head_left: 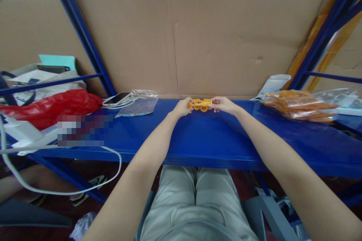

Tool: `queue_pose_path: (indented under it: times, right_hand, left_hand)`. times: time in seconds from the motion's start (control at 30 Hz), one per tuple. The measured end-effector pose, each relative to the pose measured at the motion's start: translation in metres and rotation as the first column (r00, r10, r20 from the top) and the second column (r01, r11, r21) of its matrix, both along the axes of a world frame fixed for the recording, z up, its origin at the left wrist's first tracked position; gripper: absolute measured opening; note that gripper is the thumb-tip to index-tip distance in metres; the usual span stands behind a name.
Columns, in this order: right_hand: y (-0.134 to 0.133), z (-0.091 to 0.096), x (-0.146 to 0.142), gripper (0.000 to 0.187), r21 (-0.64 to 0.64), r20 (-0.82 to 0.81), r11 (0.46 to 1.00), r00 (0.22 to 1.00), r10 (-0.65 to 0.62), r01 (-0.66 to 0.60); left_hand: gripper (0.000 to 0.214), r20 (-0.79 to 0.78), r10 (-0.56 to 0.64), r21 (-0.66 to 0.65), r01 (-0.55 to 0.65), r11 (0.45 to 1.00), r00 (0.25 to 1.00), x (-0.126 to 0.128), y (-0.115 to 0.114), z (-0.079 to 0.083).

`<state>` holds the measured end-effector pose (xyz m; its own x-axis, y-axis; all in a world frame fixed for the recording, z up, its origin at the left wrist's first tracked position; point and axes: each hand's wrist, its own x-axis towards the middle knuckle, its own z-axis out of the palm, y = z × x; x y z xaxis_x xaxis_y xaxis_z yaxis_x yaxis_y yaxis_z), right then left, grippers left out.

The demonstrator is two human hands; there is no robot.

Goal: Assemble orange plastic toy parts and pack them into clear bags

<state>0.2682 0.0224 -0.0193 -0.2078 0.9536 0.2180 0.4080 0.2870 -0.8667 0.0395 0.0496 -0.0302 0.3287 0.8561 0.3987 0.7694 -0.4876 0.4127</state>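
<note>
A small yellow-orange plastic piece with round, wheel-like parts (pixel 201 105) is held between my two hands, near the back of the blue shelf top (pixel 209 139). My left hand (pixel 184 107) pinches its left end with closed fingers. At the other end, my right hand (pixel 223 104) grips it between thumb and fingers. Its exact kind is too small to make out. Left of my hands lies a clear plastic bag (pixel 138 104), apart from them.
Clear bags of orange pieces (pixel 299 105) lie at the right. On the left are a phone (pixel 120 98), a red bag (pixel 53 107), a white power strip (pixel 26 135) and a looping white cable (pixel 120 162). Cardboard (pixel 215 37) stands behind; blue posts (pixel 82 34) frame the shelf.
</note>
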Motion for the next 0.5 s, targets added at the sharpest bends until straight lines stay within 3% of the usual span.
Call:
queue_pose_path:
  times: [0.13,0.4,0.5]
  right_hand:
    - [0.0,0.001,-0.001,0.03,0.003,0.038,1.0,0.999,-0.005,0.005]
    - [-0.006,0.002,-0.013,0.048,-0.159,-0.038,0.982,0.994,-0.107,0.1]
    - [-0.008,0.003,-0.016,0.053,-0.213,0.004,0.968,0.99,-0.138,0.136]
  left_hand:
    - [0.03,0.004,-0.014,-0.001,0.014,1.0,1.0,0.0,0.001,0.0]
    - [0.03,0.028,-0.032,0.027,0.032,0.999,0.999,0.001,0.003,0.0]
    - [0.029,0.038,-0.038,0.004,0.038,0.999,0.999,0.001,0.002,0.0]
